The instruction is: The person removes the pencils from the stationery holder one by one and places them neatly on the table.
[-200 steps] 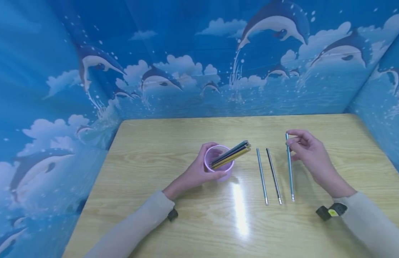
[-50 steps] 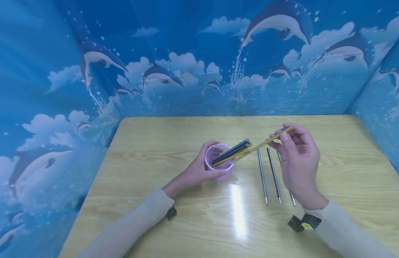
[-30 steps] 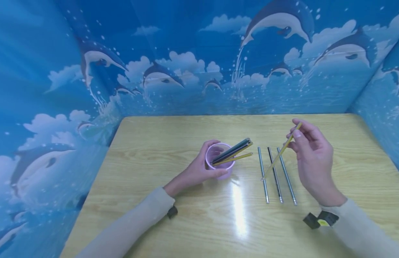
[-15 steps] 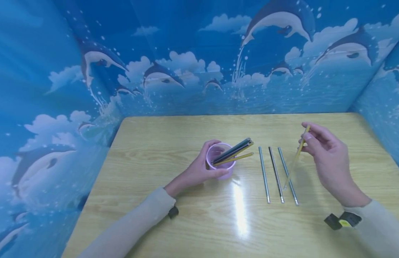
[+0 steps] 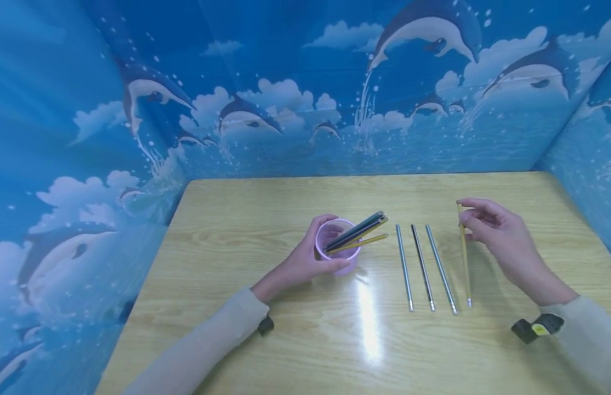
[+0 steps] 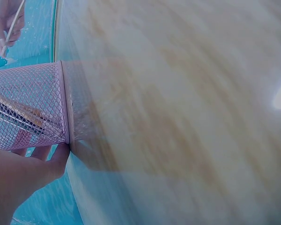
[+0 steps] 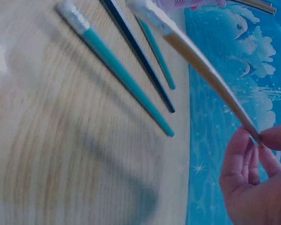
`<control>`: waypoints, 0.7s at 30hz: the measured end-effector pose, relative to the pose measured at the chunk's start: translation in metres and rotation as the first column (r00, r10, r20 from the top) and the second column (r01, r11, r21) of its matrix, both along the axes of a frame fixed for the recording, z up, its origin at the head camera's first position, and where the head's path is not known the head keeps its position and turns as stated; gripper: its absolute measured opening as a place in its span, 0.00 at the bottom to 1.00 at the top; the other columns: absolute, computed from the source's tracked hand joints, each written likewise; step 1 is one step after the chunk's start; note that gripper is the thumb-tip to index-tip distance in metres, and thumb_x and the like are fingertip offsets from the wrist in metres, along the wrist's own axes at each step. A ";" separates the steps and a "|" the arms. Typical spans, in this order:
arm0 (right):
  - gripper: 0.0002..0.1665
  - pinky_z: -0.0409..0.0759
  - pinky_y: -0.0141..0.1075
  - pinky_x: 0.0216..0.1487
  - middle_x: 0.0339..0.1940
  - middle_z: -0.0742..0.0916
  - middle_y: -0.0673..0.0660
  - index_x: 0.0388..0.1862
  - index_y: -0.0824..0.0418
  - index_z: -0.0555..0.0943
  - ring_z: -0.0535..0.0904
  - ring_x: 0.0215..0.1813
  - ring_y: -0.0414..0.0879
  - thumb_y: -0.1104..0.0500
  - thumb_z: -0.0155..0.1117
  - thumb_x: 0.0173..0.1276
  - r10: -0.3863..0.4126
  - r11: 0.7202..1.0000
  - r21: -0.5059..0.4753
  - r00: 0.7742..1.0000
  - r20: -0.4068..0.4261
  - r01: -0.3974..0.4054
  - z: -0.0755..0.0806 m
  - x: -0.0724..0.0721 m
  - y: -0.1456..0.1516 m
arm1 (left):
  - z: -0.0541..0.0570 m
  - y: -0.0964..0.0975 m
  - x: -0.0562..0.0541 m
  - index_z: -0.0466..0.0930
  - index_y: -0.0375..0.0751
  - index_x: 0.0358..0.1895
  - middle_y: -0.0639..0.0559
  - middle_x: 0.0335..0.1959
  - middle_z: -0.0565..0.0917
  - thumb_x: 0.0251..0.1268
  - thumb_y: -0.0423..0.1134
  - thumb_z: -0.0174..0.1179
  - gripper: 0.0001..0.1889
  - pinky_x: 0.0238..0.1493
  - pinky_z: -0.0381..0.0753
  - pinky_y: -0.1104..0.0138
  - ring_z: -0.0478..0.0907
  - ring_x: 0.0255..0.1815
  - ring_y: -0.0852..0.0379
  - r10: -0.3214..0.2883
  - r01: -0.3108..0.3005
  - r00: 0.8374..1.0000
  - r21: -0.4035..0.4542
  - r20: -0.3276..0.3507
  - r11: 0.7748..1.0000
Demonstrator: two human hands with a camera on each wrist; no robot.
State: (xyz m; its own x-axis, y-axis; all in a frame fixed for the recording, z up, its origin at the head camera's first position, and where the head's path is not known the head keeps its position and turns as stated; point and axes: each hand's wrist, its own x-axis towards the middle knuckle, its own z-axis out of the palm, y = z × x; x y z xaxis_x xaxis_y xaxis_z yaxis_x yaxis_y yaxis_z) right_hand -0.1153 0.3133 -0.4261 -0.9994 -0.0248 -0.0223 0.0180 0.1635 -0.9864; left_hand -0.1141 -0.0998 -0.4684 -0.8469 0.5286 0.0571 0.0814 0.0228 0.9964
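My left hand (image 5: 302,263) grips the pink mesh pencil cup (image 5: 346,267) round its side. Several dark, teal and yellow pencils (image 5: 359,230) lean out of the cup's rim to the right. With thumb and fingers, my right hand (image 5: 505,236) pinches a yellow pencil (image 5: 465,252) near its far end; the silver-and-white eraser end points toward me. In the right wrist view this pencil (image 7: 206,72) stands off the tabletop. Left of it lie a teal pencil (image 5: 441,267), a dark pencil (image 5: 422,266) and another teal pencil (image 5: 404,266), side by side with spaces between.
The wood-grain table (image 5: 236,219) carries a bright glare strip (image 5: 368,323) in front of the cup. Blue dolphin-print cloth (image 5: 295,137) stands behind the table and along its sides. A black wrist device (image 5: 537,328) sits at the right sleeve.
Earlier, the right hand set down a teal pencil at the row's right end and drew the yellow pencil from the cup. Since then it has carried it right past the row and straightened it.
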 end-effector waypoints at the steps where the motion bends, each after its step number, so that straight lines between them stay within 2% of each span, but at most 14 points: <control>1: 0.19 0.89 0.29 0.44 0.46 0.87 0.46 0.71 0.54 0.82 0.84 0.47 0.36 0.61 0.65 0.85 0.013 0.999 0.053 0.999 0.032 -0.014 -0.002 -0.002 0.002 | 0.000 0.000 0.000 0.56 0.51 0.83 0.40 0.74 0.72 0.64 0.27 0.76 0.49 0.72 0.80 0.47 0.72 0.75 0.40 0.001 -0.001 1.000 0.001 0.001 1.000; 4: 0.18 0.90 0.31 0.45 0.48 0.88 0.45 0.69 0.48 0.83 0.84 0.46 0.36 0.57 0.64 0.85 0.041 0.984 0.170 0.994 0.099 -0.058 -0.008 -0.007 0.006 | -0.001 0.000 0.000 0.56 0.51 0.83 0.40 0.73 0.72 0.64 0.27 0.76 0.49 0.72 0.80 0.47 0.72 0.75 0.40 0.001 -0.001 1.000 0.004 0.000 1.000; 6: 0.16 0.91 0.33 0.44 0.47 0.88 0.46 0.67 0.48 0.83 0.85 0.45 0.36 0.58 0.64 0.85 0.050 0.977 0.199 0.991 0.122 -0.073 -0.012 -0.010 0.008 | -0.002 0.000 -0.001 0.56 0.50 0.83 0.40 0.73 0.72 0.64 0.27 0.76 0.49 0.72 0.80 0.47 0.72 0.75 0.40 -0.001 0.001 1.000 0.004 0.000 1.000; 11: 0.24 0.92 0.36 0.40 0.45 0.88 0.48 0.73 0.68 0.77 0.86 0.42 0.37 0.60 0.65 0.84 0.072 0.959 0.263 0.987 0.142 -0.108 -0.021 -0.018 0.009 | -0.002 -0.001 0.000 0.56 0.52 0.83 0.39 0.74 0.72 0.65 0.27 0.75 0.49 0.72 0.80 0.46 0.71 0.75 0.39 -0.010 0.009 1.000 0.017 0.013 1.000; 14: 0.30 0.93 0.37 0.40 0.48 0.87 0.56 0.76 0.75 0.72 0.86 0.40 0.37 0.60 0.64 0.84 0.081 0.936 0.326 0.983 0.166 -0.132 -0.025 -0.022 0.008 | -0.001 -0.001 0.000 0.56 0.52 0.83 0.39 0.74 0.71 0.65 0.27 0.75 0.49 0.72 0.80 0.47 0.71 0.76 0.40 -0.012 0.012 1.000 0.018 0.017 1.000; 18: 0.30 0.93 0.39 0.41 0.54 0.86 0.70 0.76 0.76 0.72 0.86 0.40 0.36 0.60 0.64 0.84 0.086 0.912 0.380 0.977 0.198 -0.157 -0.029 -0.025 0.006 | -0.001 -0.001 0.000 0.56 0.53 0.83 0.40 0.74 0.71 0.66 0.28 0.75 0.48 0.72 0.80 0.48 0.71 0.75 0.40 -0.013 0.013 1.000 0.015 0.013 1.000; 21: 0.30 0.93 0.38 0.41 0.56 0.85 0.73 0.75 0.76 0.73 0.86 0.40 0.36 0.60 0.64 0.83 0.089 0.902 0.398 0.974 0.210 -0.168 -0.031 -0.026 0.005 | -0.002 0.000 0.000 0.56 0.52 0.83 0.40 0.74 0.71 0.66 0.28 0.75 0.48 0.72 0.80 0.47 0.71 0.75 0.40 -0.013 0.012 1.000 0.016 0.009 1.000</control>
State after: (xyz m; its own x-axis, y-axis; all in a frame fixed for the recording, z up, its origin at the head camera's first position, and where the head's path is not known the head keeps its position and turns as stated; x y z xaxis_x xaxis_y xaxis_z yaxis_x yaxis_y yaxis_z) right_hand -0.1417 0.3187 -0.4571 -0.9656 -0.1018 -0.2393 0.1416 0.5659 -0.8122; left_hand -0.1144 -0.1001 -0.4704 -0.8408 0.5383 0.0577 0.0725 0.0063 0.9973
